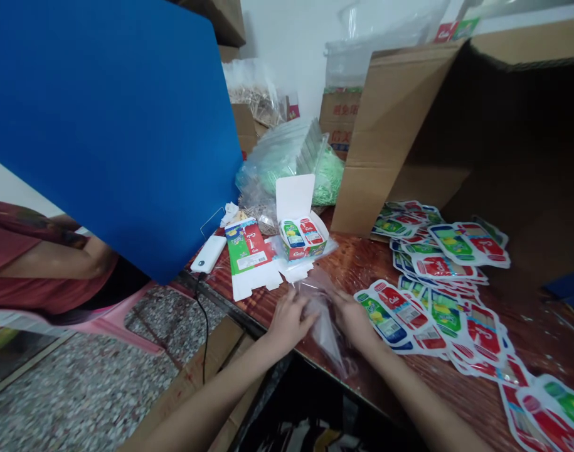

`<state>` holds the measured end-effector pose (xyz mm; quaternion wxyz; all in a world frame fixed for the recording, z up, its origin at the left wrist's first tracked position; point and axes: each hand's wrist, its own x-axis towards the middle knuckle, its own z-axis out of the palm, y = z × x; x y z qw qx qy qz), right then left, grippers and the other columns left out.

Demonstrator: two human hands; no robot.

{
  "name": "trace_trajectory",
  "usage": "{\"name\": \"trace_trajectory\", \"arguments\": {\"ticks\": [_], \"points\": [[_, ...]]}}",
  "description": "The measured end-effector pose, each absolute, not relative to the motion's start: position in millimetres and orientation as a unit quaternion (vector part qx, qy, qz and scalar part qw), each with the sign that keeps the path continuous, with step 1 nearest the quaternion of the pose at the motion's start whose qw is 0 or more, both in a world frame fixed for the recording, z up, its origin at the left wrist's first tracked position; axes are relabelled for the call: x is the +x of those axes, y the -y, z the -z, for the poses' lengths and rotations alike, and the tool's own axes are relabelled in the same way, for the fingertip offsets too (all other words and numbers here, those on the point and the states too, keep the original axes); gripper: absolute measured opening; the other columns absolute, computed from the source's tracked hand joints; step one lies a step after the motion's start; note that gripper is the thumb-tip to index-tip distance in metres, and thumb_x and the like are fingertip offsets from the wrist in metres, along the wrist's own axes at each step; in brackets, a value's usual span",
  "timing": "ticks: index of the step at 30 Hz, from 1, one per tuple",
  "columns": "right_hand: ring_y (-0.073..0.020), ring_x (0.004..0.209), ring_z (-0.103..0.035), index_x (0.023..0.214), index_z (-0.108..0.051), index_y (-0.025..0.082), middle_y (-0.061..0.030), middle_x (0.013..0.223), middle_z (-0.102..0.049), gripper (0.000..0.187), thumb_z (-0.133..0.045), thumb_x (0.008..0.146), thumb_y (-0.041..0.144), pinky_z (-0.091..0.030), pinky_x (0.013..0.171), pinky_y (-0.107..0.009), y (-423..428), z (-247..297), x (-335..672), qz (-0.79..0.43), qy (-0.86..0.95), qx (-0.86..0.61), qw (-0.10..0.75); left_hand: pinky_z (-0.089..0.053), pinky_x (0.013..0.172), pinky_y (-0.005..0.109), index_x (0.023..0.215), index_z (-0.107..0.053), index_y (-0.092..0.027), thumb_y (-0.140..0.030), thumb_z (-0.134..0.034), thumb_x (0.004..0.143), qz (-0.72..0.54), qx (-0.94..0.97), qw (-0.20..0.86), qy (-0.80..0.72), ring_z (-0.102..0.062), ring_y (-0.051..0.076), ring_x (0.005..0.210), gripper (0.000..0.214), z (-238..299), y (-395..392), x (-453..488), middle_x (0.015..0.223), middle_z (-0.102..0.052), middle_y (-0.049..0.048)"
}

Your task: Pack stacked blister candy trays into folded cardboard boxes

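Observation:
A clear plastic bag (pixel 325 329) lies at the front edge of the table, between my two hands. My left hand (pixel 289 319) is closed on its left side, the thumb reaching over the film. On the other side my right hand (pixel 353 319) grips the bag too, its fingertips partly hidden in the blur. Just beyond them stands a small white-lidded carton (pixel 302 252), lid up, with green and red drink-bottle packets inside. Left of it rests a flat, unfolded printed carton (pixel 249 251).
Piles of green and red packets (pixel 437 307) spread over the table's right side, beside a large cardboard box (pixel 385 132). A white device (pixel 208 254) with a black cable sits near the left edge. Past a blue panel (pixel 112 119), another person (pixel 46 263) is seated.

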<state>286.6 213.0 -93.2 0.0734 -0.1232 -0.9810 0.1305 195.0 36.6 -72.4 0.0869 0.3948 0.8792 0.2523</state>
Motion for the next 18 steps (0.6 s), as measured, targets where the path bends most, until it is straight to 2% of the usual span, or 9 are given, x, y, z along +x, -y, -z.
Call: {"name": "trace_trajectory", "arguments": {"ticks": [3, 4, 7, 10, 13, 18], "points": [[-0.0241, 0.099, -0.061, 0.120, -0.063, 0.015, -0.0129, 0.114, -0.065, 0.042, -0.039, 0.085, 0.011, -0.049, 0.088, -0.036, -252, 65, 289, -0.112, 0.954, -0.188, 0.207, -0.045, 0.102, 0.032, 0.125, -0.055, -0.039, -0.047, -0.039, 0.092, -0.300, 0.349, 0.021, -0.887, -0.054, 0.021, 0.117, 0.037, 53, -38, 177, 0.124, -0.059, 0.0027], [-0.0252, 0.097, -0.061, 0.119, -0.063, 0.013, -0.0141, 0.110, -0.065, 0.041, -0.039, 0.086, 0.014, -0.050, 0.085, -0.036, -267, 49, 287, -0.090, 0.936, -0.216, 0.264, -0.044, 0.103, 0.034, 0.126, -0.055, -0.036, -0.045, -0.038, 0.093, -0.301, 0.321, -0.015, -0.898, -0.054, 0.023, 0.117, 0.038, 47, -36, 165, 0.123, -0.060, 0.0043], [-0.0258, 0.104, -0.058, 0.123, -0.060, 0.012, -0.0142, 0.113, -0.062, 0.042, -0.036, 0.088, 0.016, -0.046, 0.089, -0.037, -306, -5, 267, -0.029, 0.861, -0.279, 0.424, -0.038, 0.106, 0.042, 0.123, -0.058, -0.021, -0.039, -0.038, 0.093, -0.273, 0.243, -0.086, -0.927, -0.050, 0.029, 0.119, 0.040, 37, -21, 124, 0.122, -0.056, 0.0133], [-0.0255, 0.103, -0.056, 0.122, -0.061, 0.013, -0.0149, 0.112, -0.057, 0.043, -0.035, 0.087, 0.015, -0.046, 0.085, -0.035, -323, -44, 230, -0.004, 0.811, -0.309, 0.498, -0.039, 0.100, 0.048, 0.126, -0.053, -0.016, -0.040, -0.046, 0.089, -0.184, 0.090, -0.071, -0.976, -0.048, 0.036, 0.121, 0.045, 42, -3, 87, 0.125, -0.051, 0.0192], [-0.0245, 0.101, -0.055, 0.123, -0.060, 0.015, -0.0138, 0.112, -0.054, 0.043, -0.036, 0.087, 0.015, -0.046, 0.081, -0.033, -316, -46, 183, -0.016, 0.838, -0.289, 0.462, -0.043, 0.092, 0.047, 0.127, -0.048, -0.012, -0.045, -0.053, 0.084, -0.166, 0.002, -0.016, -0.986, -0.051, 0.038, 0.119, 0.055, 55, 10, 68, 0.124, -0.052, 0.0228], [-0.0235, 0.097, -0.059, 0.125, -0.059, 0.015, -0.0155, 0.119, -0.054, 0.042, -0.035, 0.091, 0.018, -0.047, 0.080, -0.033, -296, -5, 123, -0.076, 0.936, -0.285, 0.191, -0.047, 0.087, 0.036, 0.129, -0.043, -0.019, -0.046, -0.061, 0.079, -0.190, -0.014, 0.015, -0.982, -0.059, 0.030, 0.112, 0.059, 75, 18, 53, 0.126, -0.057, 0.0165]]}}
